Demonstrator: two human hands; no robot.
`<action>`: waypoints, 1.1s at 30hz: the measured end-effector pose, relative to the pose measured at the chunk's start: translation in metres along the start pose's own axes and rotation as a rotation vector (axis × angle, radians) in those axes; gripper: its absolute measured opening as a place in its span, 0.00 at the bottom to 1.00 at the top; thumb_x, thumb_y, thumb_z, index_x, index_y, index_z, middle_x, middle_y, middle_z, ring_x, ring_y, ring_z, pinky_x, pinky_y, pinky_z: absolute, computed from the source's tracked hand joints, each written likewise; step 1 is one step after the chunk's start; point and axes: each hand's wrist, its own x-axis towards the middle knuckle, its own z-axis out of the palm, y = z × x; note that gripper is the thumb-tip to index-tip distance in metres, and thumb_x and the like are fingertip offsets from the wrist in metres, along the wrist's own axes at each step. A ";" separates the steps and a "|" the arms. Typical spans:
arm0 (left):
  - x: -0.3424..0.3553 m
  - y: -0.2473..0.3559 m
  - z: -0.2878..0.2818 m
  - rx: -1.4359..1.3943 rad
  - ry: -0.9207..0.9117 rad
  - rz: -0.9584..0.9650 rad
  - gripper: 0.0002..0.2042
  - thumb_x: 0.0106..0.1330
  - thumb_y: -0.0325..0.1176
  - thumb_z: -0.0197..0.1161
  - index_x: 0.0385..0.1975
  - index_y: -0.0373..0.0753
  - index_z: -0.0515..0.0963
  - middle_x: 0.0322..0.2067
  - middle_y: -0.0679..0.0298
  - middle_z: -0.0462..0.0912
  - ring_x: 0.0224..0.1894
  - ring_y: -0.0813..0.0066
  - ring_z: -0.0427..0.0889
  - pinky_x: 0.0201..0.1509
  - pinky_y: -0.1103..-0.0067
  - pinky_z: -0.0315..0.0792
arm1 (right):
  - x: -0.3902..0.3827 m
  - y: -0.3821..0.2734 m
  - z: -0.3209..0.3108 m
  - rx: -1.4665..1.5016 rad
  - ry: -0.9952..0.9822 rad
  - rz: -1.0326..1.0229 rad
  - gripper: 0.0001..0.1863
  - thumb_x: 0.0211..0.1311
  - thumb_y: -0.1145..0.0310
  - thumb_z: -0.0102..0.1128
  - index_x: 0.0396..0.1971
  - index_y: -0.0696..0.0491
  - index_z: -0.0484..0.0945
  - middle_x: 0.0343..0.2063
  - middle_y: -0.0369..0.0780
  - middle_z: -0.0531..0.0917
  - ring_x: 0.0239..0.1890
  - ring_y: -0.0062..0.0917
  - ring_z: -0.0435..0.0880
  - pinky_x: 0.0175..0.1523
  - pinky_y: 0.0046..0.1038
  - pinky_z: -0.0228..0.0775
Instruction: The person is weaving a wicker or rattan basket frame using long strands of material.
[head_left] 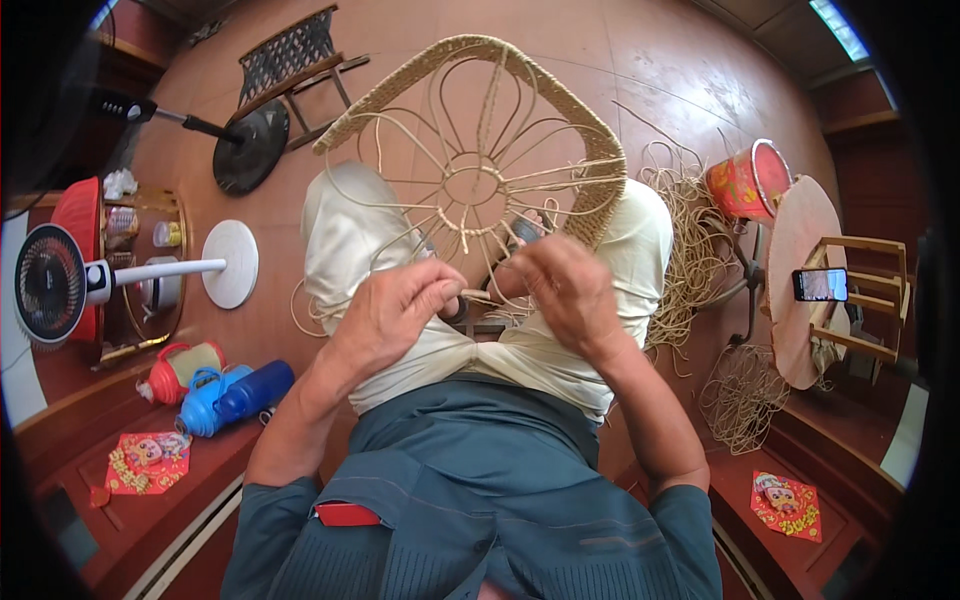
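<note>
A partly woven rattan basket frame (pixel 612 180) rests across my knees, with a braided band along its far and right sides. Thin looped ribs fan out from a small ring in its middle. My left hand (pixel 398 312) is closed in a pinch at the near side of the frame, on a rattan strand (pixel 476 294) that runs between my hands. My right hand (pixel 570 290) is raised just right of it, fingers curled together by the near ribs. Its fingertips are partly hidden, so what they grip is hard to make out.
Loose rattan strands (pixel 690 250) heap on the floor at right, by a red bucket (pixel 750 180) and a round board (pixel 800 270) bearing a phone (pixel 820 285). At left are a white fan (pixel 170 268), a black stand base (pixel 250 146), a chair (pixel 300 85) and bottles (pixel 255 390).
</note>
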 end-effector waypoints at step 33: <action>0.009 -0.017 -0.014 -0.497 0.190 -0.311 0.08 0.81 0.35 0.66 0.46 0.37 0.86 0.27 0.78 0.81 0.25 0.91 0.72 0.31 0.87 0.63 | 0.108 -0.018 0.042 -0.931 -0.558 -0.385 0.05 0.55 0.68 0.72 0.31 0.43 0.93 0.38 0.35 0.91 0.45 0.29 0.91 0.44 0.33 0.78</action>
